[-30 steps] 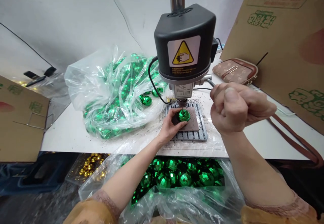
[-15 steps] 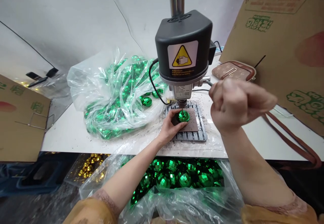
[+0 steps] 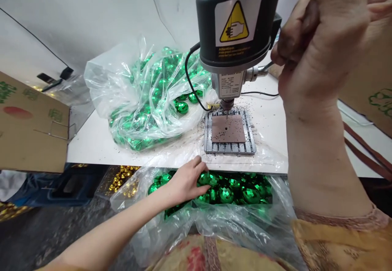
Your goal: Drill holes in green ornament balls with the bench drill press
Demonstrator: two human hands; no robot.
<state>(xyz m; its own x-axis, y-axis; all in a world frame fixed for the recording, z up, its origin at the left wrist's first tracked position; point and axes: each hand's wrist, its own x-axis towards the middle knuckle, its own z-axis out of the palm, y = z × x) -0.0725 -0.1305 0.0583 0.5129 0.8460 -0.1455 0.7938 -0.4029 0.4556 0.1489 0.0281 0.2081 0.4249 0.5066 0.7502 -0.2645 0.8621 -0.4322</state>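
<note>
My left hand [image 3: 190,181] is just below the table's front edge, with thumb and fingers curved around a green faceted ball [image 3: 203,178]. Other green mirror-like balls [image 3: 226,195] lie under and beside it in a plastic-lined container. High on the right, my right hand [image 3: 318,46] is closed on the feed handle [image 3: 266,69] of a small bench drill press [image 3: 235,25]. The drill bit [image 3: 227,115] points down at a brown board [image 3: 220,133] with one dark hole. The board rests on a slotted metal base [image 3: 208,146], bare of any ball and sprinkled with dark shavings.
A clear plastic bag [image 3: 101,75] of green balls spreads over the white table left of the drill. A black cable [image 3: 187,75] loops beside the drill head. Cardboard boxes [image 3: 33,132] flank both sides. Gold balls [image 3: 122,177] sit below at left. A brown strap [image 3: 364,148] hangs at right.
My left hand has moved from the drill base down to the container, and the green ball has left the board. My right hand has risen with the handle. The view has shifted.
</note>
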